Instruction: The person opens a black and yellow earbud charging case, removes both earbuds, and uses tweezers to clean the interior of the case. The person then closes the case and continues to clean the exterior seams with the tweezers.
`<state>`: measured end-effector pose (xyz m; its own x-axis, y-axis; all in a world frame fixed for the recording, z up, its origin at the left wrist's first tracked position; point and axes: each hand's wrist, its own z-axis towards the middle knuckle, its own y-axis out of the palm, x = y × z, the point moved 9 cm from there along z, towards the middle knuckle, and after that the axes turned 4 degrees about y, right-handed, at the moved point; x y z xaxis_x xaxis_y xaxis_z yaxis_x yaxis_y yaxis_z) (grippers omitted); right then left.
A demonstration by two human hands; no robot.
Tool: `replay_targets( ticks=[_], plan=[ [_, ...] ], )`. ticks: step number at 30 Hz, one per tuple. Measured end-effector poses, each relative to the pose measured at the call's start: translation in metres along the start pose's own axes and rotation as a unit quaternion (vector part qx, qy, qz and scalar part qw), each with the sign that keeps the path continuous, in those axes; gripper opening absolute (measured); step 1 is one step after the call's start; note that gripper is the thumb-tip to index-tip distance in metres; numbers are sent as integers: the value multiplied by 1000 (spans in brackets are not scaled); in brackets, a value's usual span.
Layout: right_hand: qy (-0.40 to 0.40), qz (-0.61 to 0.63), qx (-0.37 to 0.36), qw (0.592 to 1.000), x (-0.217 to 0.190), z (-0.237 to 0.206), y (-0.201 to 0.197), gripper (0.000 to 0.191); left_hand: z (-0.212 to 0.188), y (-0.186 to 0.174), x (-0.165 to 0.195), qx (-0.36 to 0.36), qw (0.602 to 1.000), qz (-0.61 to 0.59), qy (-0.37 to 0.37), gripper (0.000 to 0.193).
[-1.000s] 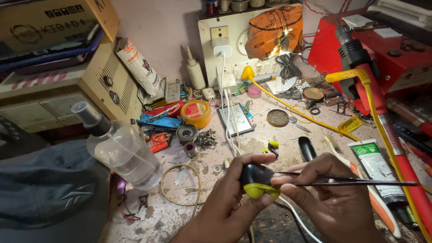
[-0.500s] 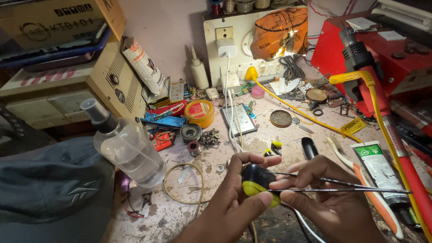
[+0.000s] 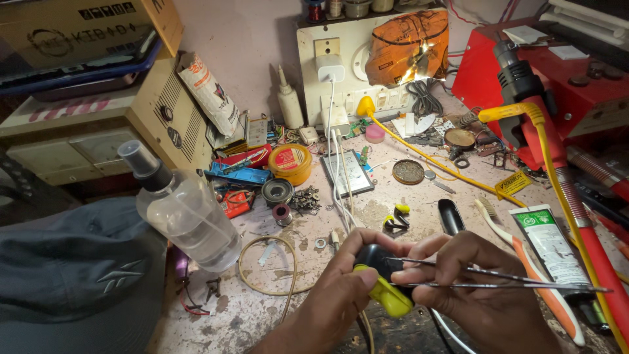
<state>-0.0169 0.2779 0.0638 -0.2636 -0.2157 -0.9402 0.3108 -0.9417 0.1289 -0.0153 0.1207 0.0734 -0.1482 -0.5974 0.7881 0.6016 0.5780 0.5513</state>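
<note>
Head view: near the desk's front edge, the left hand [image 3: 341, 288] wraps a black-and-yellow part [image 3: 383, 278], its grip closed round it. The right hand [image 3: 481, 288], just beside it, pinches tweezers [image 3: 498, 278]; their long axis runs toward the right edge, tips meeting the part's black top.

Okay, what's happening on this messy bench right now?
A person grips a small black and yellow gadget in the left hand, low over a cluttered workbench. The right hand pinches metal tweezers, tips against the gadget's black part. A clear spray bottle stands at left, and a toothbrush lies at right.
</note>
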Motion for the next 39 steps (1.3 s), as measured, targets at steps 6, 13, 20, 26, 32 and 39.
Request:
replay_targets(
  ticks=[6,13,20,26,32,39],
  plan=[
    [-23,-17,1,1000,-9,2,5,28,-2,3,12,-14,996,80,30,50],
    [-88,-115,155,977,-24,-5,4,30,3,-19,17,71,986,149,36,50],
    [-177,-167,134,961,-45,-5,20,29,4,-11,3,29,991,122,42,66],
    [-176,-190,128,958,-53,-2,31,27,2,-7,0,14,994,97,41,66],
    [-232,-308,201,900,-69,-11,48,26,1,-3,-1,19,995,87,54,63],
    [-191,-323,187,908,-67,-6,37,27,1,-3,0,6,981,183,70,66]
  ],
)
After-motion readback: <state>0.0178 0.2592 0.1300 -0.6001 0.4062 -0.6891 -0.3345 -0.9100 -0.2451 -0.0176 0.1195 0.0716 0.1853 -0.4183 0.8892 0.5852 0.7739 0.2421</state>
